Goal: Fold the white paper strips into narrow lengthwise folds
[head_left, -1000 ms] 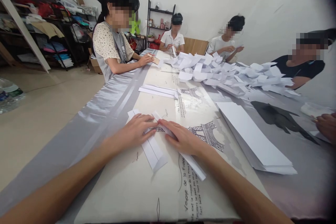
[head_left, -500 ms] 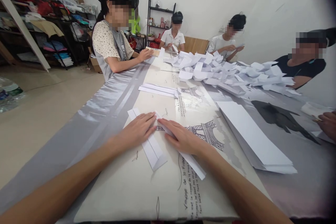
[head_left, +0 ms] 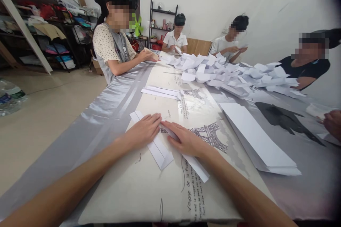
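My left hand (head_left: 144, 130) lies flat with fingers stretched across a white folded paper strip (head_left: 162, 156), which has a lengthwise crease and a slanted fold at its near end. My right hand (head_left: 185, 140) rests, fingers extended, on a second, narrower folded paper strip (head_left: 198, 171); its near end sticks out below the wrist. The fingertips of both hands almost meet at the far end of this narrow strip. The middle of each strip is hidden under the hands.
Another folded paper strip (head_left: 161, 92) lies farther up the printed table cover (head_left: 128, 191). At right is a stack of long white paper (head_left: 258, 136), with a dark flat piece (head_left: 285, 118) beyond. A heap of folded papers (head_left: 213, 69) covers the far side, where several people sit.
My left hand has slid slightly to the right, and the near end of the strip under it has swung right. My right hand has barely moved.
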Action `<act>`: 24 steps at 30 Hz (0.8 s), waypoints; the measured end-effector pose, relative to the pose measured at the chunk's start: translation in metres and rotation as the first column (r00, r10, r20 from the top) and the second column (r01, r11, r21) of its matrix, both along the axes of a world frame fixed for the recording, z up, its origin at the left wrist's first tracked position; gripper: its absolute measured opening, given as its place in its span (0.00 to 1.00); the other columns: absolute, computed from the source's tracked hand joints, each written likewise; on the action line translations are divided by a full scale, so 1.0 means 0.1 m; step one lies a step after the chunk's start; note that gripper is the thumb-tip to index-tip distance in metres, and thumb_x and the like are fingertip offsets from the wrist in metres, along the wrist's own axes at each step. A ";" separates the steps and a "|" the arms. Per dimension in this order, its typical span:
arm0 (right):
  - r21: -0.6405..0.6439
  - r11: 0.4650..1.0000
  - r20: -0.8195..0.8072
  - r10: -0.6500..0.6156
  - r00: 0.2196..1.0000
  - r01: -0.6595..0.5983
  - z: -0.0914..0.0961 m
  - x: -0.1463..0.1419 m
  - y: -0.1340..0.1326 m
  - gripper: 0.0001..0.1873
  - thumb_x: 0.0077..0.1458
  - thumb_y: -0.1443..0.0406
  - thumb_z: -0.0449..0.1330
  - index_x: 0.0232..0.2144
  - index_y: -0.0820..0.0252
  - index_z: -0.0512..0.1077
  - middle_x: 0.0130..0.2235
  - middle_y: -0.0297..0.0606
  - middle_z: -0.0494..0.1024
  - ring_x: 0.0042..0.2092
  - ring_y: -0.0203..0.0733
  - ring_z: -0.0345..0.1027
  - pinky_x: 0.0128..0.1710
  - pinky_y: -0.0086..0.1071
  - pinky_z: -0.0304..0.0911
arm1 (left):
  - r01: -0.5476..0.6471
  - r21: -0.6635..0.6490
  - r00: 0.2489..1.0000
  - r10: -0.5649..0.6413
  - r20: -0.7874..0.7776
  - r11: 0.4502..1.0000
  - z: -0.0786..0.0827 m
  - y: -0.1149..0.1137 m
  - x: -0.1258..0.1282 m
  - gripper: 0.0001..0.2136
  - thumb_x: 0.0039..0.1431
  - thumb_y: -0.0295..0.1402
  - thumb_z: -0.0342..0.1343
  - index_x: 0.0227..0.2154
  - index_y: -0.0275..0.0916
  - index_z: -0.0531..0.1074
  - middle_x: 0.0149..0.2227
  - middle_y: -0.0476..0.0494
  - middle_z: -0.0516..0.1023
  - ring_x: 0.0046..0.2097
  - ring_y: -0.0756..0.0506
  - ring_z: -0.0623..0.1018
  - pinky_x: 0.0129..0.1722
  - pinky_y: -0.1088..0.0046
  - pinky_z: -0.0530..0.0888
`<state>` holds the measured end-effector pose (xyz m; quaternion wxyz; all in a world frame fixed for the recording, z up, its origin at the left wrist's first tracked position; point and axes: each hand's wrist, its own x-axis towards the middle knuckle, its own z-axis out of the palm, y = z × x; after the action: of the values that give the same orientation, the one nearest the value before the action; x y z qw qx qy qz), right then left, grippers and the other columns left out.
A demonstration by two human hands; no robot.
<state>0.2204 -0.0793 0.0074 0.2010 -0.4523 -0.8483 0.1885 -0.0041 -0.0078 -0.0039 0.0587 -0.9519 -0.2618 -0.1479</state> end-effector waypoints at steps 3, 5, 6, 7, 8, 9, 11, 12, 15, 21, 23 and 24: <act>-0.001 1.000 0.021 -0.013 1.000 0.013 0.01 0.02 -0.03 0.33 0.67 0.65 0.50 0.72 0.54 0.50 0.71 0.43 0.57 0.70 0.50 0.53 0.68 0.55 0.55 | 0.043 -0.013 0.999 -0.043 -0.015 0.999 -0.02 0.02 0.00 0.22 0.75 0.34 0.34 0.62 0.29 0.62 0.65 0.28 0.66 0.67 0.38 0.65 0.65 0.58 0.62; 0.010 1.000 0.051 -0.025 0.998 0.025 0.05 0.04 -0.10 0.33 0.67 0.65 0.50 0.71 0.53 0.51 0.70 0.41 0.58 0.69 0.51 0.55 0.67 0.55 0.58 | 0.047 -0.042 0.999 -0.048 -0.016 0.998 -0.01 0.03 -0.01 0.22 0.75 0.34 0.34 0.63 0.32 0.61 0.65 0.31 0.66 0.68 0.39 0.63 0.65 0.57 0.61; 0.019 0.999 0.074 -0.032 0.997 0.031 0.07 0.05 -0.15 0.32 0.67 0.64 0.50 0.71 0.52 0.52 0.70 0.40 0.58 0.69 0.52 0.56 0.66 0.54 0.60 | 0.045 -0.056 0.999 -0.046 -0.019 0.997 0.00 0.03 -0.02 0.22 0.75 0.35 0.33 0.64 0.34 0.61 0.66 0.32 0.66 0.68 0.39 0.63 0.65 0.57 0.60; 0.034 0.999 0.101 -0.039 0.994 0.036 0.10 0.06 -0.21 0.30 0.68 0.65 0.50 0.70 0.52 0.54 0.70 0.40 0.59 0.68 0.52 0.57 0.65 0.54 0.62 | 0.041 -0.068 0.999 -0.043 -0.021 0.997 0.00 0.03 -0.02 0.22 0.76 0.36 0.33 0.64 0.35 0.61 0.66 0.33 0.65 0.69 0.40 0.62 0.66 0.57 0.60; 0.054 0.998 0.122 -0.050 0.991 0.044 0.11 0.08 -0.28 0.29 0.68 0.65 0.50 0.69 0.52 0.57 0.70 0.39 0.59 0.67 0.53 0.59 0.64 0.54 0.64 | 0.035 -0.078 0.999 -0.037 -0.021 0.996 0.01 0.02 -0.02 0.22 0.76 0.36 0.32 0.64 0.35 0.61 0.66 0.34 0.65 0.69 0.40 0.62 0.66 0.57 0.59; 0.072 0.996 0.139 -0.060 0.988 0.051 0.13 0.09 -0.36 0.28 0.69 0.65 0.49 0.69 0.52 0.59 0.70 0.39 0.59 0.66 0.53 0.61 0.62 0.54 0.66 | 0.028 -0.086 0.999 -0.029 -0.017 0.996 0.01 0.02 -0.02 0.23 0.76 0.37 0.32 0.64 0.35 0.61 0.66 0.34 0.65 0.69 0.40 0.62 0.66 0.58 0.59; 0.119 0.991 0.143 -0.079 0.986 0.062 0.13 0.11 -0.49 0.27 0.69 0.66 0.49 0.68 0.52 0.60 0.69 0.39 0.61 0.66 0.53 0.63 0.60 0.54 0.69 | 0.019 -0.094 1.000 -0.019 0.002 0.995 0.01 0.02 -0.02 0.23 0.76 0.38 0.32 0.64 0.36 0.62 0.66 0.34 0.65 0.68 0.41 0.63 0.65 0.59 0.59; 0.139 0.988 0.144 -0.082 0.986 0.062 0.13 0.11 -0.54 0.27 0.69 0.67 0.49 0.68 0.52 0.59 0.69 0.40 0.61 0.66 0.53 0.62 0.61 0.54 0.68 | 0.019 -0.096 1.000 -0.018 0.010 0.995 0.01 0.02 -0.02 0.23 0.76 0.38 0.33 0.64 0.36 0.62 0.66 0.35 0.65 0.68 0.41 0.63 0.65 0.60 0.59; 0.161 0.986 0.159 -0.076 0.984 0.050 0.11 0.12 -0.63 0.27 0.69 0.67 0.48 0.68 0.58 0.60 0.69 0.42 0.62 0.68 0.50 0.57 0.65 0.52 0.64 | 0.009 -0.099 1.000 -0.007 0.021 0.995 -0.01 0.02 -0.01 0.23 0.76 0.39 0.34 0.64 0.37 0.62 0.66 0.35 0.65 0.67 0.41 0.64 0.64 0.61 0.60; 0.121 0.991 0.177 -0.075 0.981 0.054 0.09 0.16 -0.62 0.26 0.70 0.65 0.47 0.68 0.61 0.60 0.69 0.41 0.60 0.69 0.49 0.55 0.67 0.51 0.61 | -0.022 -0.122 1.000 0.024 0.014 0.992 -0.02 0.02 0.00 0.23 0.76 0.40 0.35 0.65 0.36 0.61 0.67 0.35 0.64 0.68 0.40 0.63 0.65 0.59 0.59; 0.113 0.992 0.157 -0.071 0.985 0.053 0.07 0.18 -0.61 0.26 0.70 0.65 0.48 0.68 0.59 0.60 0.69 0.40 0.60 0.70 0.49 0.54 0.67 0.52 0.59 | -0.025 -0.122 1.000 0.025 -0.003 0.992 -0.01 0.02 0.00 0.23 0.76 0.40 0.35 0.65 0.36 0.61 0.67 0.34 0.64 0.68 0.40 0.63 0.65 0.59 0.59; 0.108 0.993 0.145 -0.072 0.987 0.056 0.06 0.19 -0.60 0.26 0.70 0.64 0.49 0.68 0.57 0.59 0.69 0.38 0.60 0.70 0.49 0.52 0.67 0.54 0.59 | -0.028 -0.122 1.000 0.027 -0.008 0.992 -0.01 0.02 0.00 0.23 0.76 0.40 0.35 0.65 0.36 0.61 0.67 0.34 0.64 0.68 0.40 0.63 0.65 0.59 0.59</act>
<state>0.2397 -0.1395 0.0130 0.1661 -0.4811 -0.8546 0.1035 -0.0040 -0.0061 -0.0047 0.0032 -0.9505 -0.2834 -0.1276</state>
